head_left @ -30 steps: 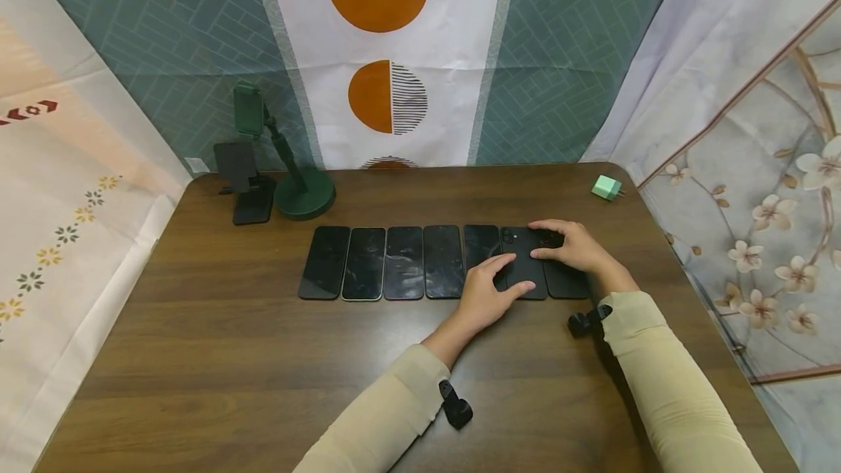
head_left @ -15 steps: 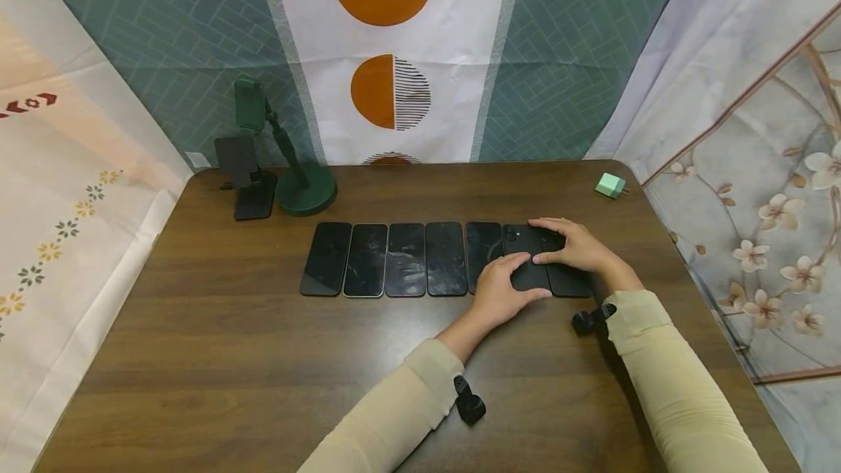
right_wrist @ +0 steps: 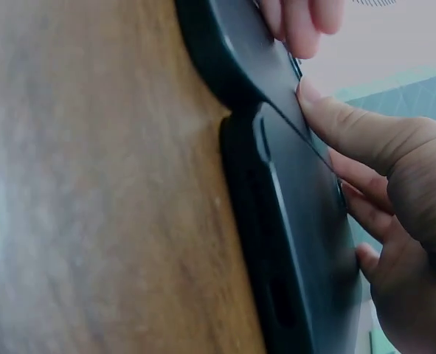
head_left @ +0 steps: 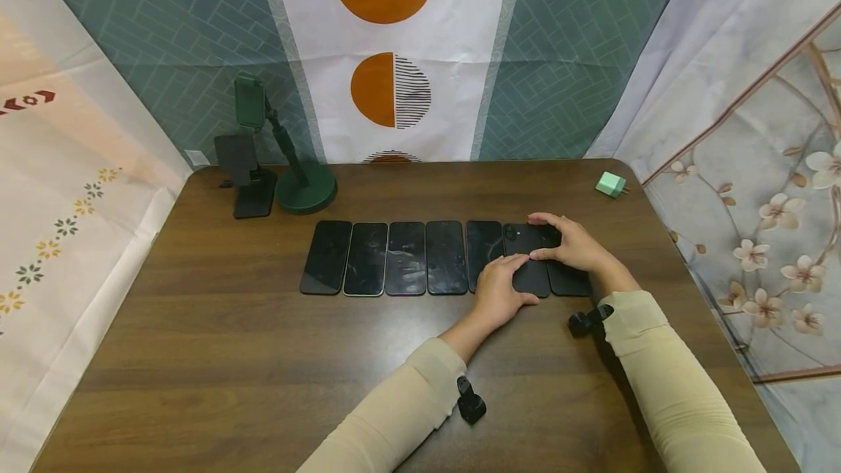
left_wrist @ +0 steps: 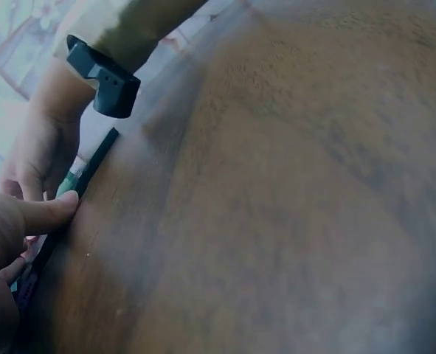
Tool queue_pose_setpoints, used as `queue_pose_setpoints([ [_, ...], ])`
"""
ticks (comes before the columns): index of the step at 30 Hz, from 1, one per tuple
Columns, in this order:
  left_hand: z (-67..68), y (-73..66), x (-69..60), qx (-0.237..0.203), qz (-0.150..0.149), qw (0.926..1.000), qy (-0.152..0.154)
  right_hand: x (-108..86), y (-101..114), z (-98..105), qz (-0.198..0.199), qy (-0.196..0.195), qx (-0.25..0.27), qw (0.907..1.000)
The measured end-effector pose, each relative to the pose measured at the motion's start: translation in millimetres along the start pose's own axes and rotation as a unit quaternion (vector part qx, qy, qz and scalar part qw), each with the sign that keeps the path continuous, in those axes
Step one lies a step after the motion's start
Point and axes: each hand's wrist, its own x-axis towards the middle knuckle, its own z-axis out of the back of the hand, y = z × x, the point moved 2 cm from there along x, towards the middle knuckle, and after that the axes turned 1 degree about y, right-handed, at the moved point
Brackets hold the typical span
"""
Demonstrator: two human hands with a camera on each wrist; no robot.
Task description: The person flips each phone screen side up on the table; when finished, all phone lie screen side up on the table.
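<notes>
Several black smartphones lie side by side in one row on the wooden table (head_left: 368,356). The sixth phone from the left (head_left: 519,238) is back up, its camera at the top left corner. My left hand (head_left: 496,293) rests over its lower left part, with the thumb near the bottom edge. My right hand (head_left: 577,248) lies over the upper part of the last phone (head_left: 570,282). In the right wrist view its thumb touches the sixth phone (right_wrist: 247,44) near the seam between the two, and its other fingers reach toward the far edge.
Left of the hands lie phones with dark glossy screens up, such as the first phone (head_left: 325,258). A green phone stand (head_left: 307,188) and a black stand (head_left: 255,194) are at the back left. A pale green charger plug (head_left: 611,185) sits at the back right.
My left hand has moved right onto the sixth phone, then its thumb has drawn slightly in. My right hand stays almost in place. The head view has shifted a little.
</notes>
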Motion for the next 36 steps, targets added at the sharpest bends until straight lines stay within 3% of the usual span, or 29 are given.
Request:
queue_pose_setpoints([
  [4,0.8,1.7,0.6,-0.027,0.009,0.9996,-0.005,1.7,3.3,-0.7,-0.007,-0.007,0.009,0.9999],
  [8,1.4,2.6,0.0,-0.027,0.01,0.9996,-0.002,2.9,8.2,-0.6,-0.02,-0.022,0.029,0.9991],
  [16,2.6,3.9,0.2,-0.02,-0.009,0.9997,-0.013,5.2,15.3,2.2,-0.03,-0.087,0.067,0.9935],
  [24,4.2,5.0,-4.4,-0.044,-0.024,0.9986,-0.014,7.0,13.4,0.2,-0.078,-0.104,0.042,0.9906],
  [31,4.3,7.3,-5.7,-0.049,-0.051,0.9973,-0.021,11.2,13.4,-2.1,-0.058,-0.108,0.055,0.9909],
  [36,8.1,7.8,-5.9,-0.071,-0.055,0.9955,-0.03,18.1,21.4,-4.5,-0.069,-0.132,0.05,0.9876],
])
